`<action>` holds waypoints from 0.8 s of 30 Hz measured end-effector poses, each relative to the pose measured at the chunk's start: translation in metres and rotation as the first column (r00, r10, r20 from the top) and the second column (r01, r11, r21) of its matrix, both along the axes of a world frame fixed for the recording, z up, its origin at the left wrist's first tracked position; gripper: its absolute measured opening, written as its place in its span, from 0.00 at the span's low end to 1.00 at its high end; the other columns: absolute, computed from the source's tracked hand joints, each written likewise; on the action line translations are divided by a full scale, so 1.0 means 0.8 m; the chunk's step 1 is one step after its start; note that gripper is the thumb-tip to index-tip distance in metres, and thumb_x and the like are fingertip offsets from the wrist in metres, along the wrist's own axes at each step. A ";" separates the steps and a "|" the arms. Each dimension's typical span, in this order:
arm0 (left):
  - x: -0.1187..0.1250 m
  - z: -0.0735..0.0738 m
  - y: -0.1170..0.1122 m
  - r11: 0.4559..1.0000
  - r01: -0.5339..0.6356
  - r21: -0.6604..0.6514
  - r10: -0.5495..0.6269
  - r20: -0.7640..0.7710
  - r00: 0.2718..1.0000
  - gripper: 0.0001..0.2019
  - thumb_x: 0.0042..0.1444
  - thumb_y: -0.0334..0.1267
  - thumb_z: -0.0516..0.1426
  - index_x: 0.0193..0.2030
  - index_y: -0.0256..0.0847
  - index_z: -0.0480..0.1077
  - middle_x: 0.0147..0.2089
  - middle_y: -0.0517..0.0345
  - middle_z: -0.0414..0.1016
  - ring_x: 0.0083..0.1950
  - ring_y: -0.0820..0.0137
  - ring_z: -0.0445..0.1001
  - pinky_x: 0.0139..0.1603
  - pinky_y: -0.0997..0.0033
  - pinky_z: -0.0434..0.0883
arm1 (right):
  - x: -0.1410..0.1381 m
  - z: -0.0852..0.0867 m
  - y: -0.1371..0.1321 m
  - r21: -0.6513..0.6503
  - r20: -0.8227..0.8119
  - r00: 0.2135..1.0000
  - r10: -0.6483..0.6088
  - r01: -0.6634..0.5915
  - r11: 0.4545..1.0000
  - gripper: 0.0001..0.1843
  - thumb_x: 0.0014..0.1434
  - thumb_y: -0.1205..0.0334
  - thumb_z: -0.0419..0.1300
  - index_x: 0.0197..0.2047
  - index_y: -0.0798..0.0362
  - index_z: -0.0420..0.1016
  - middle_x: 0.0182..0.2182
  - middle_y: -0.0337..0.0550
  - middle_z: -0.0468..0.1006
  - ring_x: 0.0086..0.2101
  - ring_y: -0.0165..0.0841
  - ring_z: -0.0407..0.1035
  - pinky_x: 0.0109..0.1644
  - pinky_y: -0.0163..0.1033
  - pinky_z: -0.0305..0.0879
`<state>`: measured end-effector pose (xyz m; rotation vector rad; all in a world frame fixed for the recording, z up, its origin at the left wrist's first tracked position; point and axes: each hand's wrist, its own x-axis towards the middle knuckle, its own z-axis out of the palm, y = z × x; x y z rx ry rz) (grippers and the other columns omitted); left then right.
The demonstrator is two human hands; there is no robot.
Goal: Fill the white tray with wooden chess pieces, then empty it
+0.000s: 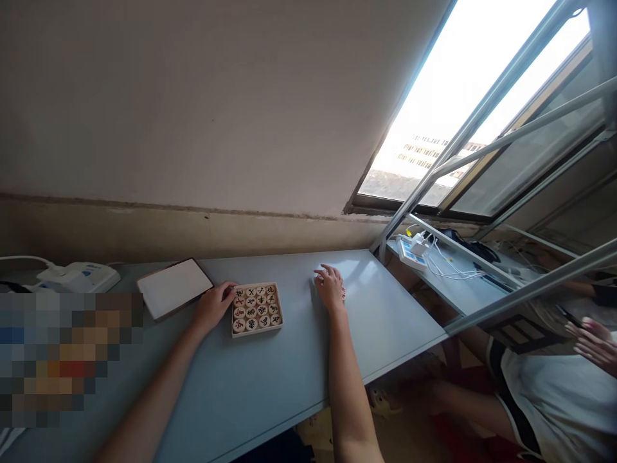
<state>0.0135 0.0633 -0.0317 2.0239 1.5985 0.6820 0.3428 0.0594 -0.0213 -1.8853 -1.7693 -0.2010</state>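
Observation:
A small wooden box (257, 308) filled with several round game pieces marked in red and black sits on the pale blue table (270, 379). My left hand (214, 305) rests at the box's left edge, fingers curled against its rim. My right hand (330, 287) lies to the right of the box, apart from it, with fingers bent over something small on the table that I cannot make out. The box's lid (173, 287), white inside with a brown rim, lies flat to the left of my left hand.
A white device with a cable (80, 276) stands at the far left. Beyond the table's right edge is another desk with a power strip and cables (418, 249). Another person sits at the lower right, one hand (595, 344) showing. An open window frame (486, 154) leans overhead.

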 end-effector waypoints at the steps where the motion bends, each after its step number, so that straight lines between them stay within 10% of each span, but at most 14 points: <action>1: 0.000 0.001 0.000 1.000 -0.001 -0.001 0.001 -0.003 1.000 0.19 0.58 0.47 0.43 0.45 0.42 0.68 0.39 0.55 0.76 0.40 0.64 0.73 0.36 0.71 0.62 | -0.010 0.004 -0.001 0.028 -0.025 0.998 0.053 -0.053 0.998 0.15 0.58 0.69 0.51 0.44 0.49 0.74 0.50 0.45 0.70 0.52 0.38 0.59 0.57 0.47 0.51; 4: 0.000 0.002 -0.002 1.000 -0.002 -0.014 0.002 0.000 1.000 0.19 0.58 0.48 0.42 0.45 0.43 0.68 0.40 0.55 0.76 0.40 0.64 0.73 0.35 0.71 0.62 | -0.064 0.018 -0.005 0.057 -0.113 0.947 0.301 -0.297 0.953 0.16 0.59 0.68 0.51 0.48 0.48 0.72 0.47 0.43 0.72 0.49 0.36 0.63 0.54 0.45 0.56; 11: -0.001 -0.002 0.002 1.000 0.015 0.021 -0.015 0.013 1.000 0.19 0.58 0.48 0.42 0.44 0.43 0.68 0.43 0.54 0.76 0.43 0.63 0.73 0.41 0.70 0.64 | -0.184 0.017 -0.023 -0.131 -0.113 0.660 0.743 -0.751 0.647 0.19 0.57 0.66 0.58 0.53 0.45 0.69 0.51 0.39 0.72 0.51 0.33 0.63 0.55 0.39 0.54; 24: 0.000 -0.001 0.001 0.999 0.009 0.031 -0.008 -0.017 1.000 0.19 0.58 0.48 0.42 0.44 0.43 0.68 0.43 0.55 0.76 0.42 0.64 0.72 0.40 0.70 0.64 | -0.180 0.023 -0.027 -0.111 -0.113 0.747 0.655 -0.665 0.739 0.13 0.56 0.61 0.59 0.46 0.48 0.68 0.41 0.40 0.76 0.45 0.33 0.67 0.52 0.39 0.53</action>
